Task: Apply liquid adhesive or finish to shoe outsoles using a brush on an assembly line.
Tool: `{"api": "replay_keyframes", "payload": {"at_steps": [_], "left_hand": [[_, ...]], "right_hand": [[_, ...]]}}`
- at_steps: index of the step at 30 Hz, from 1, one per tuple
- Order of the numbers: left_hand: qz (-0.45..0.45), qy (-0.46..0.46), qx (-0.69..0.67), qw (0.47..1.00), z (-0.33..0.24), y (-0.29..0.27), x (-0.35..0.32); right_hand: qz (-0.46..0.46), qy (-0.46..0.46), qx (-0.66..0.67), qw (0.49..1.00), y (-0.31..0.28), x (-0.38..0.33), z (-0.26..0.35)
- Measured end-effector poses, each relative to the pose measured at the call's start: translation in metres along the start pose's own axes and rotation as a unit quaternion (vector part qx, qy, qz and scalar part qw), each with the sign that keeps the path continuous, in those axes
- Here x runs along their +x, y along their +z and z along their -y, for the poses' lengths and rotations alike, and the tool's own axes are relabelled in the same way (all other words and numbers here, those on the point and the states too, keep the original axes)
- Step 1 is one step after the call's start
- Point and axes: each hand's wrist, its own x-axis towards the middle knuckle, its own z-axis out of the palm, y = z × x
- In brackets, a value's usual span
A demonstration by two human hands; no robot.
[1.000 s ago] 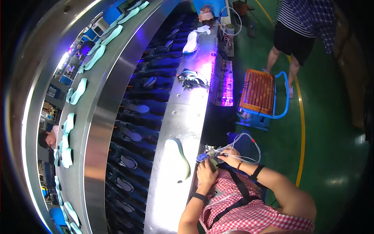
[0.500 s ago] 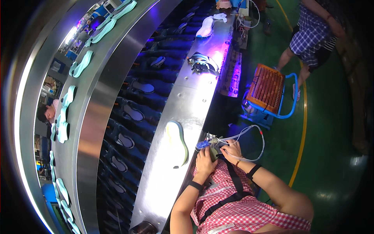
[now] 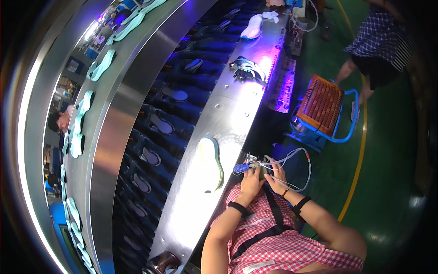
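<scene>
My left hand point(image 3: 252, 186) is closed on an olive-green piece point(image 3: 263, 172) in front of my chest, beside the bench edge. Its kind cannot be made out, since my fingers cover much of it. At its other side, my right hand point(image 3: 277, 179) has its fingers bent around it. Right by my fingertips is a small fixture with a blue coiled hose point(image 3: 241, 168) and looping white tubes point(image 3: 309, 169). On the metal bench to the left lies a pale shoe sole point(image 3: 211, 157) with a green edge, touched by neither hand.
A dark shoe upper point(image 3: 247, 69) and a white shoe point(image 3: 252, 28) lie farther up the bench point(image 3: 228, 107). Left of it run racks holding shoes and a belt point(image 3: 102, 98) with mint soles. A wooden-seated blue chair point(image 3: 321, 100) and a walking person point(image 3: 376, 45) are right.
My hands have come closer together around the olive-green piece, the left covering more of it. The view has shifted slightly. At the right, the other person has stepped onward.
</scene>
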Motion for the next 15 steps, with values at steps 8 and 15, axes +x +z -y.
{"api": "replay_keyframes", "payload": {"at_steps": [8, 15], "left_hand": [[-0.046, 0.061, 0.095, 0.993, 0.003, 0.028, -0.001], [0.133, 0.006, -0.061, 0.989, -0.004, -0.044, -0.043]], "right_hand": [[-0.045, 0.032, 0.001, 0.998, 0.014, -0.006, -0.006], [0.174, 0.192, 0.087, 0.962, 0.002, -0.064, -0.013]]}}
